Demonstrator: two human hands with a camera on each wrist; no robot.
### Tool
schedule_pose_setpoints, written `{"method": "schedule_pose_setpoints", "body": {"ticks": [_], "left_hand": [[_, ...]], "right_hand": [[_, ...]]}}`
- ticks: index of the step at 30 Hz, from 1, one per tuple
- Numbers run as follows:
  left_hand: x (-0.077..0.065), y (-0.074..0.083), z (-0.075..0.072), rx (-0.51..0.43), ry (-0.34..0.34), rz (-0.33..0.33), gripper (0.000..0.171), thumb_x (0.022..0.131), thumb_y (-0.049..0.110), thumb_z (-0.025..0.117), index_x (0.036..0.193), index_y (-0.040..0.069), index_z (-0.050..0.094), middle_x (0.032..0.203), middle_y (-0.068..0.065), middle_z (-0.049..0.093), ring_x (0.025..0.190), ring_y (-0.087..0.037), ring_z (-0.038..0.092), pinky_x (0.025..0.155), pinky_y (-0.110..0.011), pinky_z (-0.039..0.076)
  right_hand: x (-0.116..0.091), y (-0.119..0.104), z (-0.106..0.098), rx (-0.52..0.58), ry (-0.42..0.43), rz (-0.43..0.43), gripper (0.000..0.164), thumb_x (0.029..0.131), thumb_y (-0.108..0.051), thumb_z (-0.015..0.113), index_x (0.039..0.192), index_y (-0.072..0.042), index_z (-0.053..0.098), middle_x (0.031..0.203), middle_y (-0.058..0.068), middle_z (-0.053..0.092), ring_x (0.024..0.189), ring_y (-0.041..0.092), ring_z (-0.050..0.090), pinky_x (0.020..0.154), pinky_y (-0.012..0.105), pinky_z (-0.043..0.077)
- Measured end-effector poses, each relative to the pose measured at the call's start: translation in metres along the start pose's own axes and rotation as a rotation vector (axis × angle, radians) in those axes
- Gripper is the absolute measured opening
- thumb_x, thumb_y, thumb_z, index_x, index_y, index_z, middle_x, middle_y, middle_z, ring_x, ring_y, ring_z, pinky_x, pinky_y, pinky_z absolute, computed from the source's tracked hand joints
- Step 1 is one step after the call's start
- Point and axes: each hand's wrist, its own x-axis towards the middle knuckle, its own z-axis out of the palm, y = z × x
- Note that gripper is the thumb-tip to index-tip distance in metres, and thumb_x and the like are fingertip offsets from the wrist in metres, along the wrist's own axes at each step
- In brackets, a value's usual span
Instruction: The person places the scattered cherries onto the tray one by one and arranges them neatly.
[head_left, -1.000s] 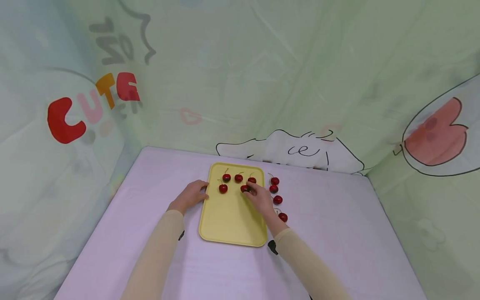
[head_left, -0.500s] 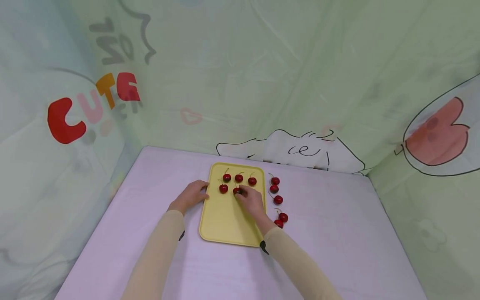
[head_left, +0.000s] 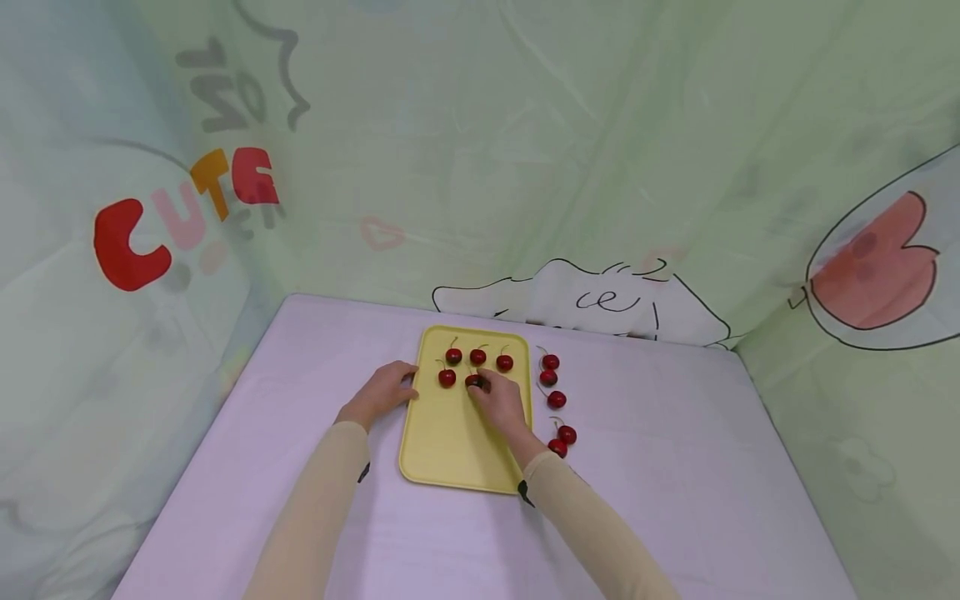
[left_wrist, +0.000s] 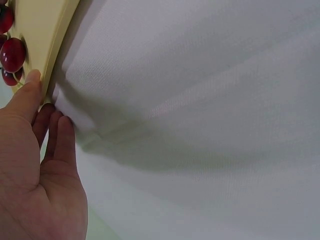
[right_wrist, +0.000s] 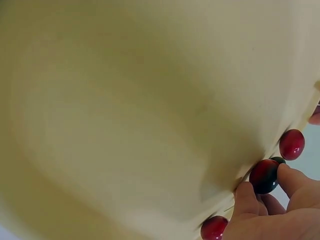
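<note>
Right hand (head_left: 501, 404): thumb and fingers pinching a dark-red cherry (head_left: 472, 381) over the yellow tray (head_left: 446, 442)'s far half, just right of the second-row cherry (head_left: 447, 378). Left hand (head_left: 381, 390), farther off, grips the left rim. Tray's long axis runs away from the person.

Staged tabletop booth (head_left: 847, 400) by appearance; building type cannot be determined. Evidence: pale printed fabric (head_left: 465, 167) at back and both sides, bearing coloured "CUTE" lettering (head_left: 192, 204) and a red heart (head_left: 873, 275); lilac tablecloth (head_left: 667, 450) below.
</note>
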Motion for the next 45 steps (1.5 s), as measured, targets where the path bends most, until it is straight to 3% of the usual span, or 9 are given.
{"method": "schedule_pose_setpoints", "body": {"ticks": [10,17,26,34,39,45], "left_hand": [[-0.003,0.002,0.0,0.007,0.002,0.014,0.05,0.095,0.014,0.065,0.139,-0.003,0.049,0.139,-0.019,0.051,0.132,-0.034,0.044,0.113,-0.045,0.035],[0.0,-0.001,0.001,-0.011,-0.009,0.001,0.053,0.095,0.015,0.065,0.141,-0.002,0.047,0.142,-0.018,0.048,0.135,-0.033,0.041,0.115,-0.044,0.032],[0.0,0.002,0.0,0.002,-0.013,-0.015,0.053,0.095,0.016,0.065,0.142,-0.001,0.047,0.143,-0.016,0.049,0.136,-0.032,0.041,0.115,-0.043,0.033],[0.0,0.002,-0.001,0.0,-0.012,-0.012,0.054,0.095,0.016,0.065,0.142,-0.001,0.046,0.144,-0.017,0.048,0.136,-0.032,0.04,0.115,-0.043,0.032],[0.0,0.002,-0.001,0.01,-0.015,-0.012,0.053,0.095,0.016,0.065,0.142,-0.001,0.047,0.143,-0.017,0.048,0.136,-0.032,0.04,0.115,-0.043,0.032],[-0.003,0.004,-0.002,0.007,-0.006,-0.004,0.053,0.095,0.015,0.066,0.141,-0.002,0.048,0.142,-0.018,0.049,0.135,-0.034,0.042,0.114,-0.045,0.033]], "right_hand": [[-0.003,-0.003,-0.003,-0.003,-0.003,0.022,0.04,0.091,-0.014,0.071,0.127,0.001,0.063,0.114,0.016,0.069,0.093,0.022,0.061,0.085,0.039,0.055],[-0.007,-0.009,-0.015,0.05,-0.004,0.036,0.042,0.092,-0.015,0.07,0.129,0.002,0.061,0.121,0.02,0.065,0.109,0.031,0.063,0.093,0.043,0.053],[-0.021,-0.01,-0.046,0.156,-0.007,0.08,0.05,0.094,-0.016,0.067,0.138,0.002,0.052,0.139,0.019,0.053,0.126,0.033,0.053,0.104,0.042,0.046],[-0.035,0.01,-0.07,0.258,-0.021,0.141,0.06,0.097,-0.023,0.064,0.149,-0.005,0.04,0.151,0.015,0.041,0.137,0.031,0.041,0.11,0.039,0.04],[-0.048,0.027,-0.083,0.268,0.002,0.13,0.061,0.096,-0.021,0.064,0.149,-0.004,0.039,0.151,0.016,0.041,0.138,0.03,0.039,0.11,0.039,0.04],[-0.067,0.044,-0.099,0.235,0.016,0.187,0.063,0.097,-0.026,0.064,0.151,-0.01,0.037,0.154,0.01,0.038,0.14,0.025,0.037,0.11,0.037,0.039]]}}
